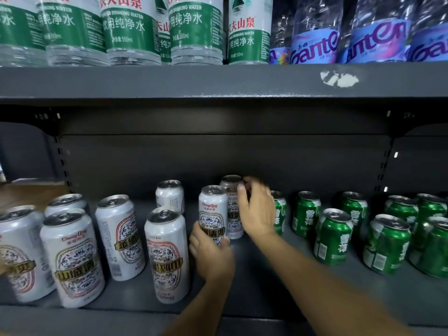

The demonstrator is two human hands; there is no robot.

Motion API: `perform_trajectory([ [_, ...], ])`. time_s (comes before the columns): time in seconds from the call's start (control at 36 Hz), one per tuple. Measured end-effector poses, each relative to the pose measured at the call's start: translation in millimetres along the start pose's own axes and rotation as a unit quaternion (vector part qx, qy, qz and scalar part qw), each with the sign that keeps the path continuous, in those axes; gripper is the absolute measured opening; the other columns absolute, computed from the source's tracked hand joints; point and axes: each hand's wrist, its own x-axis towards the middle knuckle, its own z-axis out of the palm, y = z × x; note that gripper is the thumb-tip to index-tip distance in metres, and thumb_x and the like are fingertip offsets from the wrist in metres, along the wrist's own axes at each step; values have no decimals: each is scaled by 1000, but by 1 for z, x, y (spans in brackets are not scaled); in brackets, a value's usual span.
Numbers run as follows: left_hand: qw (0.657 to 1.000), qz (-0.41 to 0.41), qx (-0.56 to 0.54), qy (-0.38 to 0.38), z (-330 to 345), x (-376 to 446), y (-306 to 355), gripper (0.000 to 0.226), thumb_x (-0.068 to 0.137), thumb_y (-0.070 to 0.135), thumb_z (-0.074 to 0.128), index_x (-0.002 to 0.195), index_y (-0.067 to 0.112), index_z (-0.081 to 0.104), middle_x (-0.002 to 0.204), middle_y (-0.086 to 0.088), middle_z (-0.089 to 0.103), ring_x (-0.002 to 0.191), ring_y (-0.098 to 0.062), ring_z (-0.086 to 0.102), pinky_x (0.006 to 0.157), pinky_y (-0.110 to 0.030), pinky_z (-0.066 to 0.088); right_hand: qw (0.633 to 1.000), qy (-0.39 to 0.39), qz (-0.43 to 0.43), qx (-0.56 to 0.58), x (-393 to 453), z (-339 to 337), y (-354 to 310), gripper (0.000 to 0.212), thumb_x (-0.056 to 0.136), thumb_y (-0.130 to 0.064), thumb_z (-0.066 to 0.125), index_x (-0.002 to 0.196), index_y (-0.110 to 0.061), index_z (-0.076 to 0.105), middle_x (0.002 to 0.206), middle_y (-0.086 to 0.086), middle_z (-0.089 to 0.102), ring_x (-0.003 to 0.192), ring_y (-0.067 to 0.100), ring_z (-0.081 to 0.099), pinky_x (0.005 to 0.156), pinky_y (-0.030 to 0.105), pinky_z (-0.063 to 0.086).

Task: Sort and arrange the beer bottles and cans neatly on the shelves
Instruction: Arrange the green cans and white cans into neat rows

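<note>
**Whites left, greens right**

Left hand (211, 253) curled round the base of a white can (212, 212), keeping it upright mid-shelf. Right hand (257, 212) reaches to the white can behind (233, 209); fingers blurred, can't tell if they've closed on it. Probably lining the two up front-to-back w/ the other white cans (167, 253), well clear of the green cans (333, 236) on the lower shelf (278, 294)

Light falls from above and in front, bright on the water bottles (131, 27) and glinting off the can tops. Under the upper shelf (218, 81) the back panel sinks into deep shadow. The right hand (257, 209) is motion-blurred. Wide-angle distortion bends cans at both edges.
</note>
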Motion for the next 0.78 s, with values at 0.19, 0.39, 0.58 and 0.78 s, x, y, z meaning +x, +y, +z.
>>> perform_trajectory([
  [0.19,999,-3,31,-20,-11,-17,11,74,81,22,75,140,14,31,138,-9,42,132,-29,35,97,-45,39,985,-128,46,103,-50,1,14,51,98,-50,40,143,-27,36,131,-6,55,114,16,56,95,39,45],
  [0.39,998,25,58,-21,-20,-37,12,68,83,38,70,137,17,33,133,-7,44,128,-27,41,92,-47,44,966,-139,125,182,-86,-5,12,45,103,-39,37,144,-21,42,134,-3,56,120,14,52,99,29,37],
  [0.58,993,53,63,-83,-24,-39,5,69,84,42,68,140,17,36,132,-9,48,126,-30,44,93,-42,41,956,-128,167,205,-105,1,20,40,102,-25,41,141,-18,48,137,2,56,124,17,52,108,39,39],
  [0.78,992,26,48,-113,-24,-34,-7,62,84,34,69,138,18,43,126,-7,62,116,-30,56,94,-43,47,960,-183,162,137,-107,1,23,57,96,-17,51,149,-24,34,137,-1,57,122,19,55,103,36,43],
])
